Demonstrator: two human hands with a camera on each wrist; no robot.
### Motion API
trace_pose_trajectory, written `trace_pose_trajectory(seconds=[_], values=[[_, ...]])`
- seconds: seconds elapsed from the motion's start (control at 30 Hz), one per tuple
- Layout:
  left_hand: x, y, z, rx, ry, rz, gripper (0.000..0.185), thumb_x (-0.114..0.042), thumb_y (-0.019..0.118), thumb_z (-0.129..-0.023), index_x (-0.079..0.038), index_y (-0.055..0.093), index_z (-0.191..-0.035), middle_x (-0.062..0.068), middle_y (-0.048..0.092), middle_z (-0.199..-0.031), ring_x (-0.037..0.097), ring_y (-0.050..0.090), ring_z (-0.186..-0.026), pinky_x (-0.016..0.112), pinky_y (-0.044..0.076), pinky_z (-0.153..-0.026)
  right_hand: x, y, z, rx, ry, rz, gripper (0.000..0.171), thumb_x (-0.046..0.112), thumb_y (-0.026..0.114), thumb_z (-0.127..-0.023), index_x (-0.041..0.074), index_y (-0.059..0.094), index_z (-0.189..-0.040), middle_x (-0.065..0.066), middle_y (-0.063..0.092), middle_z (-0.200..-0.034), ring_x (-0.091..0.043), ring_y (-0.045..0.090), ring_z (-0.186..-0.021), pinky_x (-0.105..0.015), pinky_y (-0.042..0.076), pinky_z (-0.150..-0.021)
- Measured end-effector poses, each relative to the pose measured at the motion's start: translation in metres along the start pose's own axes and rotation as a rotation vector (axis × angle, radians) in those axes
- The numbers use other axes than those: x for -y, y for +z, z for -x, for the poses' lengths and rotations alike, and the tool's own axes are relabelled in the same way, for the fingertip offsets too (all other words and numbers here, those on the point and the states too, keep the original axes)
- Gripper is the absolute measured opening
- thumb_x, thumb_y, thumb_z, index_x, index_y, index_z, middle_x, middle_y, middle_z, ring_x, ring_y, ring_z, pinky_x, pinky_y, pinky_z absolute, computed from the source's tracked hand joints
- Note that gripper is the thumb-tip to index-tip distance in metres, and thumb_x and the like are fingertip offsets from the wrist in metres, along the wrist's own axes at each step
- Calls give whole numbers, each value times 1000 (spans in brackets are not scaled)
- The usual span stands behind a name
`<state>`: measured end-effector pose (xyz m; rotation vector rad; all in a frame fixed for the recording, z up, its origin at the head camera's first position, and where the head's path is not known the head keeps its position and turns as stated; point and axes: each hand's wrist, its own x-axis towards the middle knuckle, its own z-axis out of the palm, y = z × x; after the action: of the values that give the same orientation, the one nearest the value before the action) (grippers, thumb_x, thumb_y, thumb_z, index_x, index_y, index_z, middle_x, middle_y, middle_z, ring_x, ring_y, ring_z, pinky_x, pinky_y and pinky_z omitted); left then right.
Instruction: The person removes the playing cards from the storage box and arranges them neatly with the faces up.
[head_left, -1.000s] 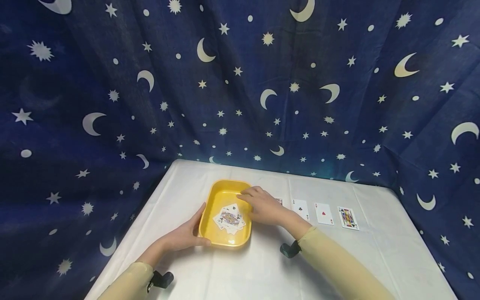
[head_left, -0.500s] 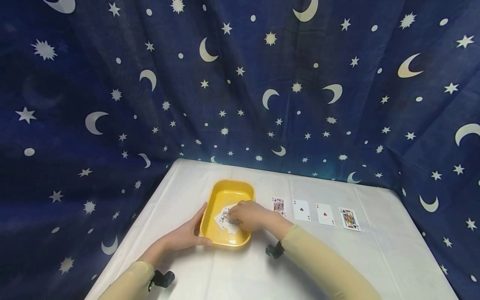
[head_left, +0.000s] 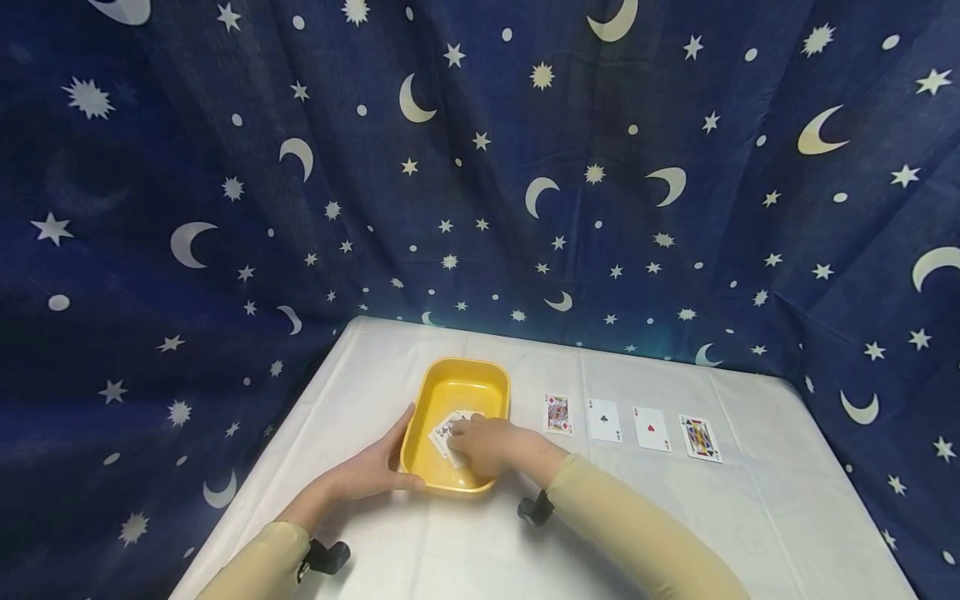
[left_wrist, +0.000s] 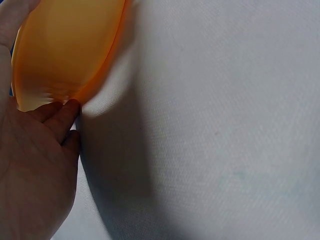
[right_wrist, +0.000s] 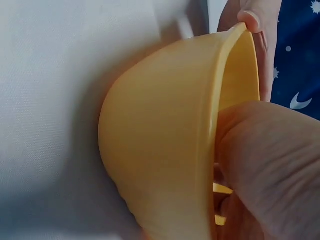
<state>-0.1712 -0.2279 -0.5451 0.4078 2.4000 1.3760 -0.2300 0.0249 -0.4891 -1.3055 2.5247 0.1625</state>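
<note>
A yellow plastic tub stands on the white-covered table, with a loose pile of playing cards inside. My left hand holds the tub at its near left corner, thumb at the near rim and fingers along the left side; the left wrist view shows fingertips against the wall. My right hand reaches in over the right rim, its fingers down on the cards. In the right wrist view the tub's wall hides those fingertips; I cannot tell whether they pinch a card.
Right of the tub a row lies face up: a red face card, an ace of clubs, an ace of hearts and another face card. A dark blue curtain with moons and stars surrounds the table.
My right hand has gone from the tub's right rim down onto the card pile, then slightly left and nearer. The leftmost row card, formerly mostly covered, now shows. My left hand stays put.
</note>
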Motion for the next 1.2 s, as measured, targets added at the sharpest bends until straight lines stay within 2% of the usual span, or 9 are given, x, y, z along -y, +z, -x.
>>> trace_pose_trajectory(seconds=[0.17, 0.3, 0.43, 0.57, 0.73, 0.83, 0.93, 1.07, 1.2], values=[[0, 0, 0, 0, 2, -4, 127, -41, 87, -81, -29, -8, -165, -3, -5, -171, 19, 2, -156, 47, 11, -124, -8, 0, -2, -71, -13, 98, 42, 21, 66, -93, 28, 68, -134, 10, 54, -148, -18, 52, -123, -36, 44, -104], [1, 0, 0, 4, 0, 6, 127, -39, 87, -82, -29, -7, -165, -3, -5, -171, 19, 1, -156, 48, 10, -124, -11, 0, 1, -35, 18, 138, 47, 22, 65, -96, 34, 63, -141, 13, 55, -147, -18, 51, -122, -43, 40, -111], [1, -1, 0, 2, -6, -6, 125, -39, 87, -82, -29, -7, -165, -3, -5, -171, 21, 1, -156, 50, 10, -124, -5, -1, 4, 4, 56, 129, 62, 25, 69, -92, 36, 53, -151, 5, 57, -143, -21, 51, -118, -49, 39, -113], [0, -2, 1, -3, -12, -15, 125, -39, 87, -82, -29, -6, -165, -3, -5, -171, 21, 2, -156, 51, 10, -124, 1, 0, 1, -33, 69, 148, 51, 31, 66, -97, 32, 57, -147, -1, 58, -132, -21, 50, -113, -46, 43, -108], [-1, -1, 1, -4, -20, -18, 125, -41, 87, -82, -30, -7, -165, -4, -4, -171, 21, 2, -156, 51, 10, -124, -4, 3, -4, -65, 75, 135, 44, 31, 60, -100, 30, 61, -144, 5, 54, -147, -24, 49, -127, -50, 37, -114], [-1, 0, 1, -9, -24, -22, 126, -42, 87, -81, -31, -6, -165, -4, -3, -171, 21, 3, -156, 52, 11, -124, -6, 5, -3, -35, 85, 119, 52, 32, 63, -97, 34, 55, -149, 7, 51, -152, -24, 46, -133, -55, 30, -119], [-2, 0, 1, -9, -27, -24, 126, -43, 87, -81, -31, -6, -165, -4, -3, -171, 21, 3, -156, 51, 11, -124, -4, 4, -2, -28, 89, 114, 61, 36, 71, -92, 35, 53, -150, 5, 55, -147, -23, 48, -128, -55, 28, -119], [-2, 0, 0, -13, -33, -22, 127, -45, 87, -80, -31, -6, -165, -4, -3, -171, 20, 3, -156, 51, 11, -124, -8, 3, -6, -77, 110, 72, 69, 48, 79, -84, 28, 58, -147, 1, 59, -135, -24, 49, -124, -54, 30, -118], [-3, 0, 0, -12, -38, -12, 128, -46, 88, -79, -31, -6, -165, -4, -3, -171, 20, 2, -156, 51, 11, -124, -18, 5, -15, -123, 161, -2, 81, 58, 82, -78, 22, 58, -146, -2, 58, -132, -24, 47, -123, -52, 29, -118]])
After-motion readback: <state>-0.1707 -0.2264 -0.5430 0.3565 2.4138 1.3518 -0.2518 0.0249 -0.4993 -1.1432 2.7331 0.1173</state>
